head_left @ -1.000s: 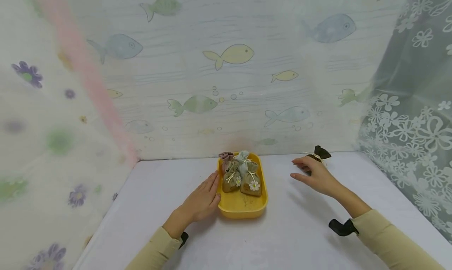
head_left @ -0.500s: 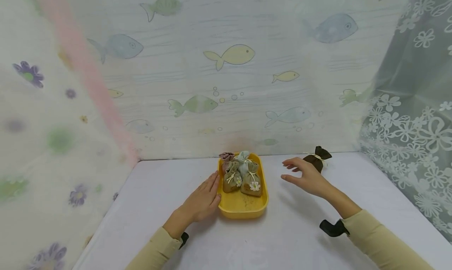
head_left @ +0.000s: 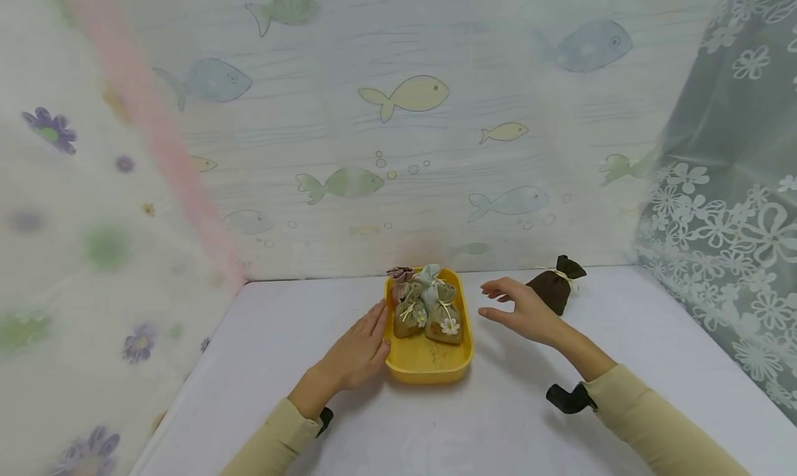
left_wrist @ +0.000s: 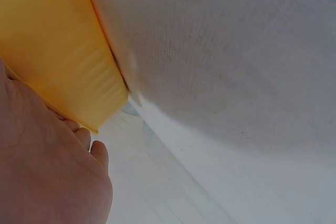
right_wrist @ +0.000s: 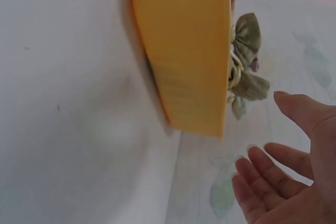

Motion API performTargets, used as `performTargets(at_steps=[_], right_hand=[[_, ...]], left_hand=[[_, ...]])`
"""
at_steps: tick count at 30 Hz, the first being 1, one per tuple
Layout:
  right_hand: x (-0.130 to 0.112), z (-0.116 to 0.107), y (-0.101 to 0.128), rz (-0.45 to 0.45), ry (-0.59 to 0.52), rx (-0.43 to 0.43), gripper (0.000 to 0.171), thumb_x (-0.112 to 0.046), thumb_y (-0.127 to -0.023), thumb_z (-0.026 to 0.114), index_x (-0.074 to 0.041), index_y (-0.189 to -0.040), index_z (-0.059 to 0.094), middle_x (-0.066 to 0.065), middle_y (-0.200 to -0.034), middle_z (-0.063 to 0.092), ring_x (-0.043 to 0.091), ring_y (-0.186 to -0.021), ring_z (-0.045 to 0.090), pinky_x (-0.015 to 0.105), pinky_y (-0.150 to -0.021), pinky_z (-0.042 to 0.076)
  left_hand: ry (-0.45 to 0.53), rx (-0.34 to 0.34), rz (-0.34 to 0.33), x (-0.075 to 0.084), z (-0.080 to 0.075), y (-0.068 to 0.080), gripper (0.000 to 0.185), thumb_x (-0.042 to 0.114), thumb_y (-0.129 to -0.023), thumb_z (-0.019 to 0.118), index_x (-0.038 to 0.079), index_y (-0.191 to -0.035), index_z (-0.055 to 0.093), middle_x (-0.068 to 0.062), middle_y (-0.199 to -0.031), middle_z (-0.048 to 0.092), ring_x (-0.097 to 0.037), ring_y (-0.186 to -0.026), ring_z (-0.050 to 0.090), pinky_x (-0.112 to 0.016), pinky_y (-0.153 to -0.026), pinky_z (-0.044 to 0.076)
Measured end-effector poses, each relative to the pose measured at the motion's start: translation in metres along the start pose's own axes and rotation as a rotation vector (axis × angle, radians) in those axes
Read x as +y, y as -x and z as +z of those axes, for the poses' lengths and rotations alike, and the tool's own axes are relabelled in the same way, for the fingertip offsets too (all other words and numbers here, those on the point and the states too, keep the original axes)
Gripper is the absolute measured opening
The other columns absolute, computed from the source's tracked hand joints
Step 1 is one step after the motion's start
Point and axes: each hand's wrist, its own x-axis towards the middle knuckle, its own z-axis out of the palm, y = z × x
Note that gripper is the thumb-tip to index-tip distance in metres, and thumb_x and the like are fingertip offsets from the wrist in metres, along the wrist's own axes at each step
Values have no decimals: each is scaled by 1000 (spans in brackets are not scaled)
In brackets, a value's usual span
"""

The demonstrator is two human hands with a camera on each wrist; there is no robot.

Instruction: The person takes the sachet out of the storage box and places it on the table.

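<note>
Yellow tray (head_left: pixel 429 369) with four small tied sachet bags (head_left: pixel 428 311) on a white table (head_left: pixel 498 420). Left hand (head_left: pixel 358 351), fingers straight, rests flat against the tray's left wall. Right hand (head_left: pixel 526 313), fingers relaxed and grasping nothing, hovers between the tray and a dark brown sachet (head_left: pixel 553 288) lying apart on the table. The sachets look soft and light; the cinched neck below the tie probably offers the surest pinch.

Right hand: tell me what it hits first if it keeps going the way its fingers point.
Probably the yellow tray. The right hand is open, its fingers aimed left at the tray's right wall, with only bare table between. Depth is unclear; raised, it might meet the sachets instead.
</note>
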Motion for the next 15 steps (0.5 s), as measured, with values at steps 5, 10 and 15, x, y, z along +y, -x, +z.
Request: performTargets(at_steps=[5, 10, 15], right_hand=[[-3, 5, -5, -3, 0, -13, 47, -23, -93, 76, 2, -131, 63, 19, -127, 66, 37, -115, 63, 55, -99, 53], [-4, 12, -11, -24, -12, -26, 45, -19, -94, 75, 4, -131, 62, 20, -126, 66, 38, -115, 63, 57, -98, 52], [-5, 20, -17, -22, -9, -32, 44, -18, -96, 73, 7, -130, 62, 20, -126, 66, 41, -116, 61, 59, -100, 50]], left_hand=[[-9, -9, 1, 0, -2, 0, 65, 34, -111, 32, -2, -162, 14, -13, -172, 4, -27, -158, 8, -45, -127, 16], [-16, -13, -1, 0, -2, 0, 65, 35, -111, 32, -1, -163, 14, -12, -172, 4, -27, -158, 8, -45, -127, 15], [-17, -16, -1, 1, -2, 0, 65, 34, -111, 32, -1, -163, 13, -13, -172, 4, -27, -158, 8, -45, -127, 16]])
